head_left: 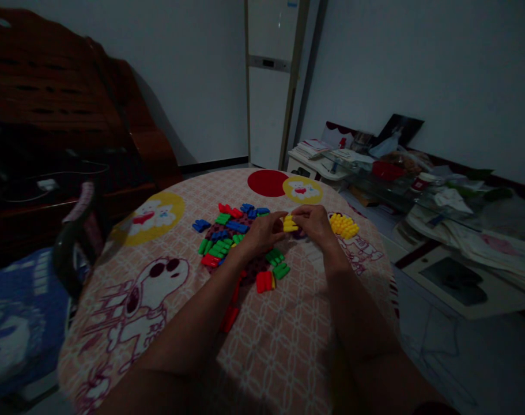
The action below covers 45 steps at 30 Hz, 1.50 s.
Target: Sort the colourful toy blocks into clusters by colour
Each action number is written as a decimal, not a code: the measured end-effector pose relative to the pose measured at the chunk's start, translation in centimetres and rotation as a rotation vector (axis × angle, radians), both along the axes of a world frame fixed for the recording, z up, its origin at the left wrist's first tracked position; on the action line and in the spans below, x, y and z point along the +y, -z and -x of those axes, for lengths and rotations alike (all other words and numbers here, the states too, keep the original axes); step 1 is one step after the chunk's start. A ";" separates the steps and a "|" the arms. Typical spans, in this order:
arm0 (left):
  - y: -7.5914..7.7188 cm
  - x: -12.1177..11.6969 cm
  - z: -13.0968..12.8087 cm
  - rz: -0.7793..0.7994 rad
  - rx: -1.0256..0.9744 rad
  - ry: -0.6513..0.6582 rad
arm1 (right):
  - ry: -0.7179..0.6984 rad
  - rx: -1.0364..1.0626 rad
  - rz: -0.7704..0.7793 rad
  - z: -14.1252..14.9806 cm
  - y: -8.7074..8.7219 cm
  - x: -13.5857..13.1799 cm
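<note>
Over the middle of the table, my left hand (264, 233) and my right hand (313, 223) meet around yellow plastic building pieces (290, 223). The fingers of both hands are closed on them, one hand from each side. To the right of my right hand lies a larger cluster of yellow pieces (343, 226). Beside and beyond my left hand is a spread of loose pieces, with green pieces (219, 249), blue pieces (237, 227) and red pieces (230, 210). A red piece (264, 282) and a green piece (282, 271) lie nearer to me.
The round table wears a patterned cloth (283, 340). A chair (67, 230) with a blue cushion stands at the left, before a wooden bench (50, 104). On the right, a low cabinet (452, 276) carries papers, a cup (422, 181) and clutter. A tall white appliance (268, 104) stands behind.
</note>
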<state>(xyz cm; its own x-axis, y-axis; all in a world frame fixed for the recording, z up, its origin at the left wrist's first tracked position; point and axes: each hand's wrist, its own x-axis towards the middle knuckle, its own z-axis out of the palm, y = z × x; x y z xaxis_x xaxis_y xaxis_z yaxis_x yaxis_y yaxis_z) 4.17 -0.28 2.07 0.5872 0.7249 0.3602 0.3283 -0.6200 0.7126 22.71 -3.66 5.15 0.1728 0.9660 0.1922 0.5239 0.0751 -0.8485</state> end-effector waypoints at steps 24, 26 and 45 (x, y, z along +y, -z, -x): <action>-1.0 0.5 1.0 -0.040 0.086 -0.066 | 0.278 -0.844 0.280 -11.3 -2.0 -3.0; -1.1 0.6 1.1 -0.038 0.072 -0.071 | 0.288 -0.840 0.307 -11.4 -2.2 -3.1; -2.0 1.8 3.8 0.034 0.065 -0.119 | 0.377 -0.963 0.551 -11.6 -0.4 -2.1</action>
<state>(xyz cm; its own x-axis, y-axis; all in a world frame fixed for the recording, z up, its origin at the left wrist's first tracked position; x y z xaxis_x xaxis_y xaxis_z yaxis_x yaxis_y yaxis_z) 0.38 1.53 4.07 0.5177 0.8018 0.2984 0.4444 -0.5501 0.7070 34.36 -5.75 5.55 0.4774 0.8782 -0.0288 0.8784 -0.4762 0.0420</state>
